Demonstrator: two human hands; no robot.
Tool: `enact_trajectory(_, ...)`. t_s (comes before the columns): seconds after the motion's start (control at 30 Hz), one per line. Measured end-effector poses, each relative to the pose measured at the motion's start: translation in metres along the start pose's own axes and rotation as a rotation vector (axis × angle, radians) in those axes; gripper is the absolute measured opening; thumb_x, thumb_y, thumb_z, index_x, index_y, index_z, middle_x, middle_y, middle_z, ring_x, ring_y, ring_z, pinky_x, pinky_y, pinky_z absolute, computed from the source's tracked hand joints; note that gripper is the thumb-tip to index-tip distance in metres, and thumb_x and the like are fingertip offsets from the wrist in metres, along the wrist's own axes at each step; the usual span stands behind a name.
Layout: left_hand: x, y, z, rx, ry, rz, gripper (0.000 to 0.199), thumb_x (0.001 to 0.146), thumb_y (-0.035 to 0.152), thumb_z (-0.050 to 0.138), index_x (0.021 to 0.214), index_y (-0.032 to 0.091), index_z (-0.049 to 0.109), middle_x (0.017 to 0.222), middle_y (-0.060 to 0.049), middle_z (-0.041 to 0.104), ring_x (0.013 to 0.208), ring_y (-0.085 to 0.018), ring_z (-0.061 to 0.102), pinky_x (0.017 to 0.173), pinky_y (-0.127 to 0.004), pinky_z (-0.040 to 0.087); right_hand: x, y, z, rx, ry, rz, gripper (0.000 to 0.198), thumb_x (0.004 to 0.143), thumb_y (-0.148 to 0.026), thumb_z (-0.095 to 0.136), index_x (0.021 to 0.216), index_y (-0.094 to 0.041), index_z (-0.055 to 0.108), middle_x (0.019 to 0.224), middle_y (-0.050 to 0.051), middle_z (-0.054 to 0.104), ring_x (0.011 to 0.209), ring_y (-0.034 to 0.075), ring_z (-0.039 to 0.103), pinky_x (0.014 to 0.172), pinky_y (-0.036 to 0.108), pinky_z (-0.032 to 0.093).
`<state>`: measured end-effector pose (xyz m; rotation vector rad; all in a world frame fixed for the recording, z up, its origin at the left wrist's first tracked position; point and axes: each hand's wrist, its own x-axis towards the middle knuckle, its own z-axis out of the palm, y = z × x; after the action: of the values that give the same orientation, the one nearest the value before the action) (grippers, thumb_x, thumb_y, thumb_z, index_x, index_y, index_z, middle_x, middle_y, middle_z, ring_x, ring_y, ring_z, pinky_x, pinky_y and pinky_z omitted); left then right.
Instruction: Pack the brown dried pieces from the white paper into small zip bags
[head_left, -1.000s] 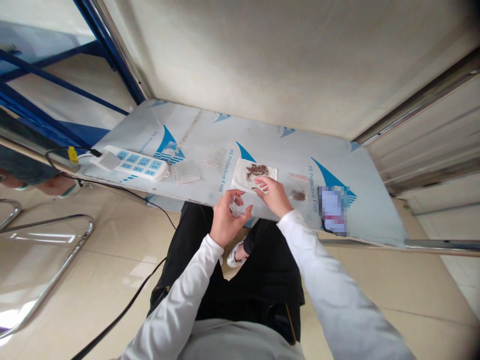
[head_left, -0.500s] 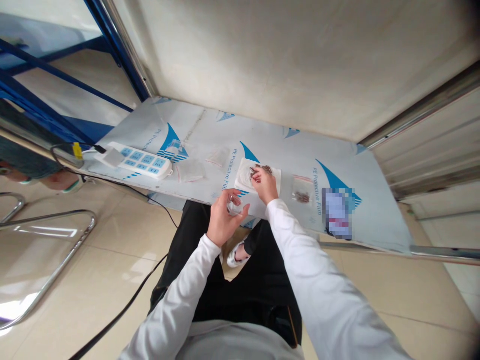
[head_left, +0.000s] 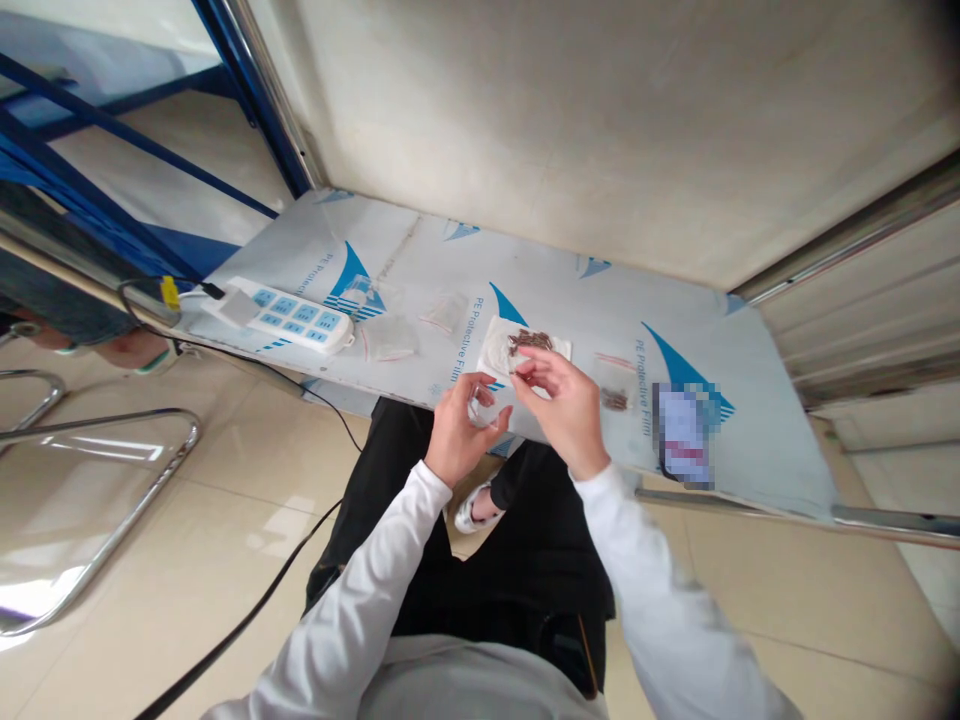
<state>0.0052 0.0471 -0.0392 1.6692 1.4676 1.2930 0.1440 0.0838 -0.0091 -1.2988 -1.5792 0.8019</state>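
My left hand (head_left: 459,432) is curled around a small clear plastic bag (head_left: 480,408) above the table's front edge. Close to its right, my right hand (head_left: 561,405) has thumb and fingertips pinched together near the bag's mouth. Whatever sits in that pinch is too small to make out. Just beyond the right hand lies a white square pad (head_left: 495,350). On it rests a heap of small dark brown pieces (head_left: 531,342). To the right is a clear zip bag (head_left: 615,398) with similar brown pieces inside.
A white power strip (head_left: 296,318) with a plugged-in adapter lies at the left. Clear zip bags (head_left: 386,340) are beside it. A blurred-out object (head_left: 684,435) sits at the right front edge. A black cable (head_left: 255,610) crosses the floor near a metal-framed chair (head_left: 187,440).
My right hand has drawn back from the brown heap toward me and come close to the bag, its fingers still pinched. My left hand keeps hold of the bag. The view has shifted slightly.
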Motion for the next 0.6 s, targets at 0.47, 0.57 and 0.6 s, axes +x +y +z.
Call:
enact_trajectory(0.47,-0.002,0.022,0.007,-0.083,-0.094,0.047,0.049,0.068,0.027,0.073,0.11,0.02,0.048,0.092,-0.004,0.063,0.081,-0.018,0.061,0.073,-0.03,0.048,-0.028,-0.049,-0.039,-0.288,-0.381,-0.175,0.053,0.085,-0.019,0.064,0.134,-0.035,0.051,0.101,0.0,0.074,0.092,0.021,0.07,0.087,0.037,0.055)
enact_trajectory(0.57,-0.002,0.019,-0.004,-0.303,-0.203,0.027,0.063,0.064,0.032,0.079,0.118,0.018,0.05,0.102,-0.008,0.063,0.09,-0.019,0.062,0.079,-0.032,0.05,-0.021,-0.053,-0.057,-0.316,-0.395,-0.18,0.047,0.086,-0.017,0.062,0.13,-0.032,0.055,0.092,-0.002,0.075,0.087,0.02,0.071,0.086,0.034,0.054)
enact_trajectory(0.6,-0.001,0.019,-0.007,-0.398,-0.223,-0.018,0.055,0.068,0.035,0.077,0.114,0.018,0.054,0.102,-0.008,0.064,0.09,-0.019,0.062,0.08,-0.031,0.05,-0.018,-0.054,-0.063,-0.324,-0.402,-0.189,0.046,0.086,-0.018,0.063,0.129,-0.032,0.056,0.091,-0.002,0.075,0.088,0.02,0.071,0.087,0.034,0.053)
